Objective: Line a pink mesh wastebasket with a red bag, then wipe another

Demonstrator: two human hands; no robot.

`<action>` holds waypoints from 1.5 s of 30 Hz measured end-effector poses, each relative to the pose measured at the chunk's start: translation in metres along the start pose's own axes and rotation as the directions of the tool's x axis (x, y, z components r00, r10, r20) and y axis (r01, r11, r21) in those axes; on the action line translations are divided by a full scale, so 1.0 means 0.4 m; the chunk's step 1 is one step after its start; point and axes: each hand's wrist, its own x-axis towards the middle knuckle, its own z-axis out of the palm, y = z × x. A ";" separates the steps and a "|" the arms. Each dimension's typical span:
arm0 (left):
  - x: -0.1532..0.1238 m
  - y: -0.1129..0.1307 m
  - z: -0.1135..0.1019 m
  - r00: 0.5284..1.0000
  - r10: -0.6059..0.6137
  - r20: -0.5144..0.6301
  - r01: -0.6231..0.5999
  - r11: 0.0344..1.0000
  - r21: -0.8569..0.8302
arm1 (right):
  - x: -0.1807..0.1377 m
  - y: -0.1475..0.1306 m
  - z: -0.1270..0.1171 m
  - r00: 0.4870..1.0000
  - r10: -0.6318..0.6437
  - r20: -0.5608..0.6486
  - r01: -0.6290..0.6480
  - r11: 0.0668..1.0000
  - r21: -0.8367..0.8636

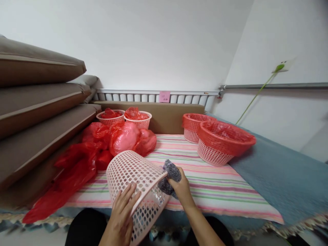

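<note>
A pale pink perforated plastic basket (132, 171) lies tipped on its side in front of me, its mouth facing down and right. My left hand (123, 208) rests along the near side of its rim, fingers stretched over the holes and thumb lower down. In my right hand (180, 186) a grey speckled cloth (171, 176) is gripped, pressed against the far right part of the basket's rim. Part of the cloth is hidden behind my fingers.
Red plastic bags (125, 138) lie heaped at left, one hanging over the edge. Behind them stand two baskets (140, 123) holding red plastic. Two red-lined baskets (217, 153) stand at right on the striped cloth (217, 186). Stacked cushions (43, 99) rise at far left.
</note>
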 end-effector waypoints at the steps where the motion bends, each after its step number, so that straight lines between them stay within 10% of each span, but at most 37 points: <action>1: 0.009 0.003 -0.006 1.000 0.001 0.005 -0.001 1.000 0.017 | 0.002 -0.003 -0.003 1.000 0.002 -0.009 -0.002 1.000 0.005; 9: 0.111 0.016 -0.039 0.997 -0.019 0.069 0.010 0.992 0.123 | -0.078 -0.155 0.060 0.909 -0.384 0.164 0.413 0.884 -0.218; 16: 0.049 -0.016 -0.029 0.998 0.066 0.019 -0.068 0.977 0.202 | -0.138 -0.179 0.103 0.792 -0.551 0.263 0.600 0.782 -0.169; 24: 0.017 0.006 -0.019 0.997 0.062 0.055 -0.070 0.985 0.158 | -0.072 -0.033 0.074 0.989 -0.136 0.067 0.135 0.991 0.011; 33: 0.047 0.017 -0.018 0.993 0.028 0.117 -0.056 0.968 0.243 | -0.022 0.122 0.070 0.975 0.215 0.050 -0.221 0.934 0.279; 38: 0.092 0.032 -0.034 0.991 -0.072 0.112 0.037 0.956 0.293 | -0.054 -0.041 0.067 0.989 -0.078 0.124 0.078 0.997 0.005; 45: 0.087 0.025 -0.030 0.997 -0.013 0.071 -0.008 0.958 0.288 | -0.120 -0.176 0.102 0.807 -0.514 0.289 0.563 0.819 -0.115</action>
